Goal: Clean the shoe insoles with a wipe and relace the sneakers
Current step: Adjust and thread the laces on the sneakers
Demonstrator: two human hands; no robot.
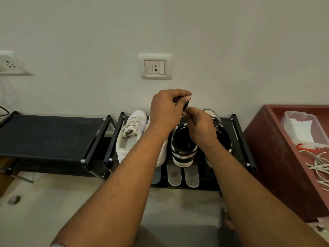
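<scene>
A black-and-white sneaker (183, 148) stands heel toward me on the black shoe rack (238, 132). Its twin (216, 122) sits to the right, mostly hidden behind my right arm. Above the first sneaker's tongue, my left hand (165, 111) and my right hand (201, 125) both pinch a black lace (186, 104). Two white sneakers (130, 134) stand to the left on the same rack; the nearer one is mostly covered by my left forearm. Two grey insoles (183, 175) lie on the lower shelf, a bluish one (156, 175) beside them.
A second black rack (46, 136) stands at the left. At the right is a red-brown drawer (277, 148) holding a clear tub of white wipes (300, 129) and loose white laces (320, 168). A wall socket (154, 66) sits above the shoes.
</scene>
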